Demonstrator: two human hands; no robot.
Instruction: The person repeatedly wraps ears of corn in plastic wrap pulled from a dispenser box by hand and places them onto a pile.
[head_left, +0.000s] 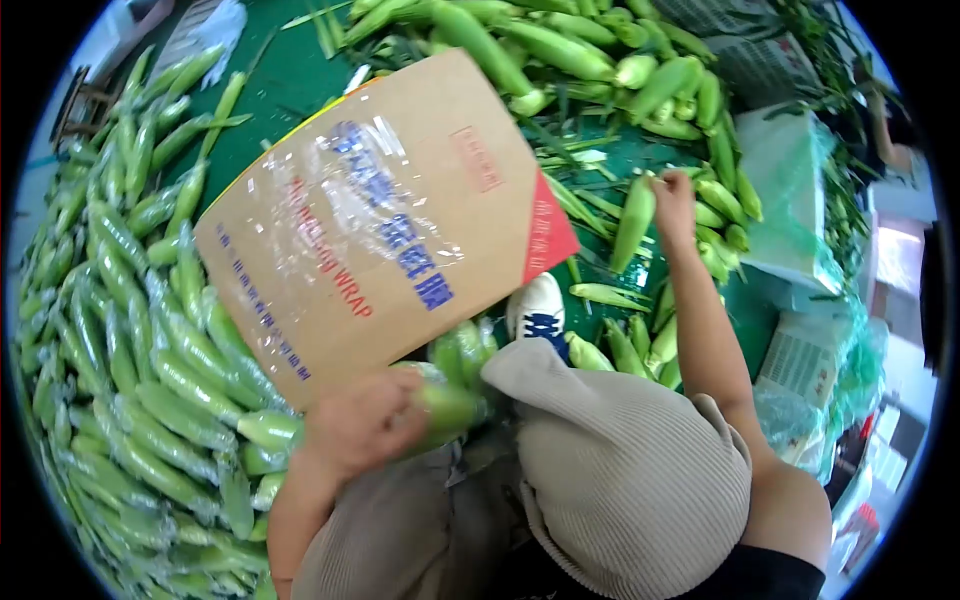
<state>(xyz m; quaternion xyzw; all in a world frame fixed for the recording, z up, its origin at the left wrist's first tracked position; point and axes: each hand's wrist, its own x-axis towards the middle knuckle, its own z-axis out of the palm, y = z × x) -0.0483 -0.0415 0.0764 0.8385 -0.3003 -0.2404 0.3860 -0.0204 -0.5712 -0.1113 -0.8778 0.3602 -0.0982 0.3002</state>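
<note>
At lower centre, my left hand (370,420) is closed on a green ear of corn (446,412), both slightly blurred by motion. Out to the right, my right hand (675,200) pinches the upper tip of another ear of corn in its husk (634,225), which hangs downward. A cardboard box printed "WRAP" (420,120) lies tilted between my hands, with clear film crumpled on its top. Beneath its lower edge, more wrapped ears (462,350) sit close to my left hand.
Film-wrapped corn (170,400) is heaped along the left. Unwrapped ears (660,85) are piled at the top and right on the green floor (265,100). White foam boxes with green plastic (790,190) stand at right. My shoe (537,308) is at centre. Another person's arm (885,130) shows at upper right.
</note>
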